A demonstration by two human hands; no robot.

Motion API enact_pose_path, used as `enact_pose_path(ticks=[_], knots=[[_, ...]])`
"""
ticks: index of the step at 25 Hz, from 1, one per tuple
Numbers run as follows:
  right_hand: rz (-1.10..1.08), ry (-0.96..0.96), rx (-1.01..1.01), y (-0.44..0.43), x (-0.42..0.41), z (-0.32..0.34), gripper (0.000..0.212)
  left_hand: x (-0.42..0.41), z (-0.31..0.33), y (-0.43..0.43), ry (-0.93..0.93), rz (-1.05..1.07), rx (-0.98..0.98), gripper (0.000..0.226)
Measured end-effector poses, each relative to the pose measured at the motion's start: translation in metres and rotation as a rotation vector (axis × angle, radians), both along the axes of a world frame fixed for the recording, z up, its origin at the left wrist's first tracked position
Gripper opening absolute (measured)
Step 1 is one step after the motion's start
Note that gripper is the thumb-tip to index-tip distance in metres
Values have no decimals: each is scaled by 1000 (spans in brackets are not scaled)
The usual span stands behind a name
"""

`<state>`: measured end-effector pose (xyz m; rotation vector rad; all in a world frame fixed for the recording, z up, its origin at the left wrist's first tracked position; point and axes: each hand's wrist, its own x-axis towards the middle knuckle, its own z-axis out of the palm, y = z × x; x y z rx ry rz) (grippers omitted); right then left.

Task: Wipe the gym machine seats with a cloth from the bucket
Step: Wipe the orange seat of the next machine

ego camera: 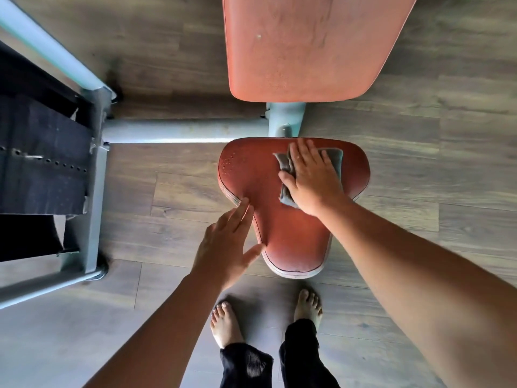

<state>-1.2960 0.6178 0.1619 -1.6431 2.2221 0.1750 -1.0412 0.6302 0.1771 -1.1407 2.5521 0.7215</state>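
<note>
A red padded gym seat (291,233) fills the middle of the head view, with water drops on its far left part. A grey cloth (334,156) lies on the seat's far right half. My right hand (310,177) presses flat on the cloth with straight fingers. My left hand (226,245) rests with straight fingers against the seat's left edge, where the pad narrows. Beyond the seat stands the red back pad (305,49) of the same machine. No bucket is in view.
A pale blue-grey machine frame (179,131) runs left from under the seat to upright posts (96,175) and a black weight stack (42,158). The floor is grey wood planks (433,152). My bare feet (223,323) stand just in front of the seat.
</note>
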Motion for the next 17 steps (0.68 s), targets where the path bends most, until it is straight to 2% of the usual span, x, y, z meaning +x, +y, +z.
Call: enact_pose_path(ticks=[3,6,9,11,14,15,17], knots=[[-44,-6,-10,-15,24,-2,80,1,-1,-1,5,10,14,86],[142,-72,-52,50,53,17,75,2,-2,0,13,15,21,84],[260,-124,-93,79,18,19,71,4,-3,1,36,33,42,83],[174,-48,-93,52,-17,5,70,3,-4,2,23,40,52,82],[-97,46,-15,-8,-36,-14,74,-2,-2,5,2,80,58,83],[-133,57,-2,-16,-28,-16,75,-4,-1,5,4,98,61,83],[-75,33,-32,-4,-4,-11,76,-10,1,8,23,111,72,82]])
